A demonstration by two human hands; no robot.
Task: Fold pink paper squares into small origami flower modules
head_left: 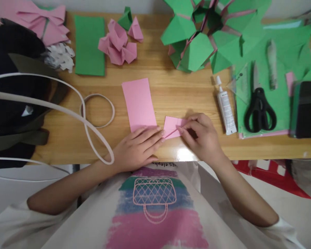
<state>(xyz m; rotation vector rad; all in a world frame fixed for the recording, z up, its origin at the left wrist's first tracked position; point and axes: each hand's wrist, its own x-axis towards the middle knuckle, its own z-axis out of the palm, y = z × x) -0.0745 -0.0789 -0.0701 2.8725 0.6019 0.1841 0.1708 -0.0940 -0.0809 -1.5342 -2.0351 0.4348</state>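
Observation:
My left hand (140, 147) lies flat with its fingers stretched out, over the lower end of a pink paper rectangle (139, 103). Its fingertips touch the left corner of a smaller piece of pink paper (171, 123). This smaller piece has a crease line and a lower edge partly folded up at a slant. My right hand (203, 138) pinches the right side of that piece between thumb and fingers, which hide its right end. Right of this hand, a white glue tube (226, 112) lies on the wooden table (93, 152).
Folded pink paper pieces (119, 45), a green paper stack (89, 45) and a large green-and-pink paper construction (199, 45) stand at the back. Black-handled scissors (260, 107) and a dark phone-like object (307, 109) lie right. A looping white cable (93, 129) and a black bag (12, 90) occupy the left.

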